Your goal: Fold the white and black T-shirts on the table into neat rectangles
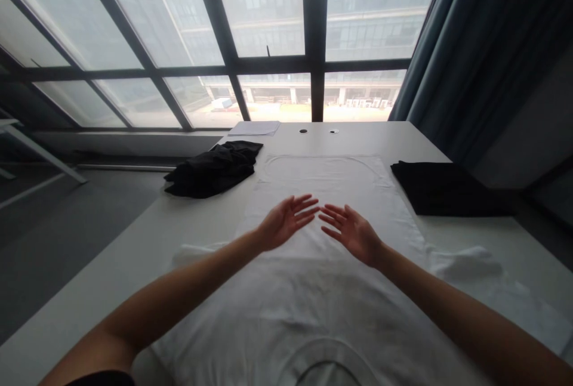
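Note:
A white shirt lies spread on the table, its round collar at the bottom edge of the view and its hem toward the window. Above its middle hovers my left hand, palm up with the fingers stretched out. Facing it, my right hand is likewise open, its fingertips close to those of the left. Neither hand holds anything. The shirt's sleeves spread out to both sides, the right one bunched a little.
On the white table, a crumpled black garment lies at the left and a folded black cloth at the right. Papers and two cable holes are at the far edge. Behind stand large windows and a blue curtain.

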A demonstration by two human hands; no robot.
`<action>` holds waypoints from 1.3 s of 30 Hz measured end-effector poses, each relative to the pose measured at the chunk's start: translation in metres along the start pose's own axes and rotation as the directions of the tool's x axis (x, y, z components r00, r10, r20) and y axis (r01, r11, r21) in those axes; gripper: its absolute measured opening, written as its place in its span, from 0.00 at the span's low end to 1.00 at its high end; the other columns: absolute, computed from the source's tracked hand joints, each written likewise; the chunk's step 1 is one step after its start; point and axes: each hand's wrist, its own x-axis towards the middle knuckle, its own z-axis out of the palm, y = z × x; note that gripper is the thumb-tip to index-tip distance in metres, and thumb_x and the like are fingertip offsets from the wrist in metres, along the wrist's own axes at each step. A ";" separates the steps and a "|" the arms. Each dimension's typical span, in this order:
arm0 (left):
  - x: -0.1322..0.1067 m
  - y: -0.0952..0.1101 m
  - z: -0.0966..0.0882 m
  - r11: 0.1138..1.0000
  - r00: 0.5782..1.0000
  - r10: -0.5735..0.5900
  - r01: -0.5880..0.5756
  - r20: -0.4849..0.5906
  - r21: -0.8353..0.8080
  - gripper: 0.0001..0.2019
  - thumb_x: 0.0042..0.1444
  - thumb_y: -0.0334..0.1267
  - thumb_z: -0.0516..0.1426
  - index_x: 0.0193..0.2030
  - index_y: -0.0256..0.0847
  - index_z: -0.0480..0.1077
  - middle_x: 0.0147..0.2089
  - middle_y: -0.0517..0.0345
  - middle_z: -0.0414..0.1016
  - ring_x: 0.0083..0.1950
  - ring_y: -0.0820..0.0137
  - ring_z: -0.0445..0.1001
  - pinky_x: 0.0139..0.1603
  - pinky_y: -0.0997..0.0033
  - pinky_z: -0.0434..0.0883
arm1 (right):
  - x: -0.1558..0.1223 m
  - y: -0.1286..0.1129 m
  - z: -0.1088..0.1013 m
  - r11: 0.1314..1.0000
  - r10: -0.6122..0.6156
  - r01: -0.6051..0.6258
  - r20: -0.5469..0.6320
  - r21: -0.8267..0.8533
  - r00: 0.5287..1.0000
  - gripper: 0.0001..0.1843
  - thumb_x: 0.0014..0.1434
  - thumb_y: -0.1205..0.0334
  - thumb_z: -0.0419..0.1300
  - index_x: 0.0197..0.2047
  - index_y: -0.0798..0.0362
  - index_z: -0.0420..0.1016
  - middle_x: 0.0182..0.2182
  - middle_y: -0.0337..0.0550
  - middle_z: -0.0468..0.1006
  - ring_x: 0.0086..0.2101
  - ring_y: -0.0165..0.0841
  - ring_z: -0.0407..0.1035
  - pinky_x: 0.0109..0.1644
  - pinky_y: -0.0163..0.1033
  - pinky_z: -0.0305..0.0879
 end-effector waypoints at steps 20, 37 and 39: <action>-0.140 -0.050 -0.025 0.174 0.903 0.419 -0.177 0.090 0.969 0.22 0.64 0.42 0.56 0.65 0.47 0.69 0.71 0.54 0.64 0.74 0.58 0.56 0.76 0.50 0.47 | -0.147 0.005 -0.088 -0.057 -0.595 0.146 0.151 -0.988 0.789 0.21 0.64 0.54 0.54 0.56 0.50 0.76 0.61 0.52 0.72 0.63 0.46 0.63 0.69 0.58 0.55; -0.147 -0.090 -0.022 -0.539 0.960 0.111 -0.159 0.257 0.827 0.28 0.71 0.52 0.48 0.75 0.52 0.54 0.78 0.53 0.47 0.78 0.54 0.42 0.74 0.39 0.44 | -0.167 0.042 -0.083 -0.426 -0.450 -0.105 0.109 -0.899 0.886 0.29 0.70 0.53 0.48 0.69 0.56 0.63 0.71 0.58 0.57 0.70 0.47 0.48 0.71 0.60 0.46; -0.149 -0.088 -0.024 -0.531 0.963 0.105 -0.157 0.248 0.833 0.27 0.71 0.52 0.48 0.74 0.52 0.55 0.78 0.54 0.47 0.78 0.54 0.43 0.74 0.40 0.44 | -0.167 0.043 -0.087 -0.439 -0.467 -0.112 0.120 -0.891 0.876 0.29 0.70 0.52 0.47 0.69 0.56 0.64 0.71 0.58 0.58 0.70 0.47 0.49 0.71 0.59 0.48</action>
